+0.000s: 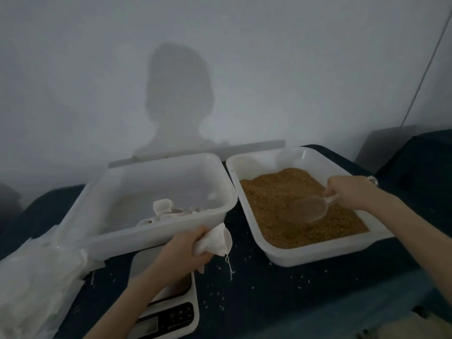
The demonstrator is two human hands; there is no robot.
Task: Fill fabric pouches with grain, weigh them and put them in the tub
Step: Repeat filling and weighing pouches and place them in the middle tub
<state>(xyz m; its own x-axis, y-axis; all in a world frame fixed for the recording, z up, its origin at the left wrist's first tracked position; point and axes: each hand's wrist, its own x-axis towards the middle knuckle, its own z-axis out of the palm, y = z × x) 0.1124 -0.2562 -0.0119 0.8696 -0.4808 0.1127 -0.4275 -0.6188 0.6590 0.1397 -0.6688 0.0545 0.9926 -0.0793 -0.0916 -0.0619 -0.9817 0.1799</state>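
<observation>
1. The left hand [187,248] has its fingers curled around a bunched white fabric pouch [215,241], gripping it above the scale [166,302], just in front of the near right corner of the left tub
2. A thin drawstring [229,265] hangs down from the pouch
3. The right hand [347,190] has its fingers wrapped around the handle of a clear plastic scoop [309,207], whose bowl is tipped down onto the grain
4. The grain [288,206] is brown and fills the right tub [305,253], heaped higher toward the back
5. The left tub [156,243] is white and holds a few pale pouches [162,207] lying against its near wall
6. The scale is white with a dark control panel at its front, partly tucked under the left tub
7. A pile of white fabric [31,277] lies at the far left, touching the left tub
8. Stray pale grains [220,297] are scattered over the dark blue table [293,302] between the scale and the right tub
</observation>
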